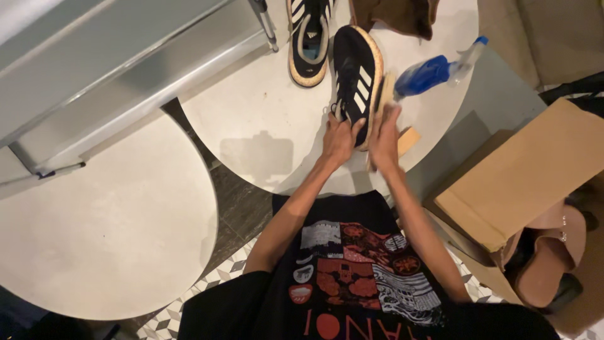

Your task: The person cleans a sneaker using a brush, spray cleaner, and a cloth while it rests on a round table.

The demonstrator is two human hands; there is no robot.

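Head view: looks straight down on a round white table (251, 119) with a person's two bare arms reaching forward over it.
Left hand: the left hand (340, 138) grips the heel end of a black sneaker (355, 79), fingers wrapped round it, holding it tipped on its side.
Right hand: the right hand (384, 140) is closed round a pale brush (385, 94), whose head lies against the sneaker's light sole edge.
Sneaker's place: near the far middle of the table, toe pointing away, white stripes facing up, just beside the brush.
Second shoe: the matching shoe (308, 41) stands upright on its sole farther back and to the left, touched by neither hand.
Spray bottle: a blue spray bottle (434, 72) lies on its side to the right of the brush, close to the table's edge.
Small block: a tan block (408, 140) sits just right of the right hand; what it is I cannot tell.
Cloth: a brown cloth (396, 16) lies at the far edge.
Progress: judging by this, brushing of the first sneaker's sole edge is under way; how clean it is cannot be told, and the second shoe looks not yet handled.
Surroundings: a second round table (107, 226) at the left, a cardboard box (522, 170) on the right.
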